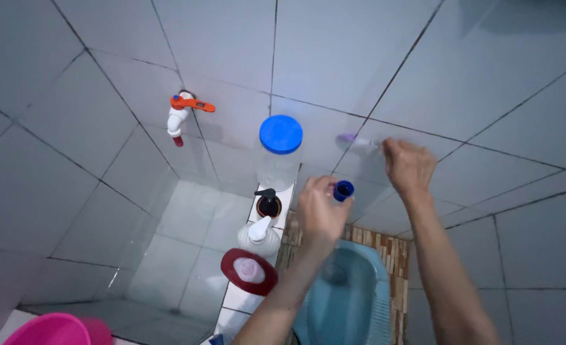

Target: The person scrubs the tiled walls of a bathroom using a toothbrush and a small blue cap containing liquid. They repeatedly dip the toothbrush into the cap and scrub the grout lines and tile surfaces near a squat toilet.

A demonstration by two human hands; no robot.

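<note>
Grey-white tiles cover the walls of a small bathroom, seen from my head looking down. My left hand (320,214) is raised in front of me, its fingers closed around a small blue bottle cap (343,190) pinched at the fingertips. My right hand (409,165) is higher and further out, near the wall, its fingers curled shut on the handle of a toothbrush (358,142) whose blurred purple head points left. The two hands are apart, with the cap sitting between and below them.

Left of my hands, on a narrow tiled ledge (237,299), stands a clear jar with a round blue lid (281,134). Nearer me along the ledge come a dark pump bottle (268,203), a white pump bottle (259,234) and a pale bottle in a red dish (232,271). A white tap with an orange handle (182,110) juts from the wall above a water basin. Below my arms lies a blue squat toilet (349,300). A pink bucket (52,329) shows at the bottom left corner.
</note>
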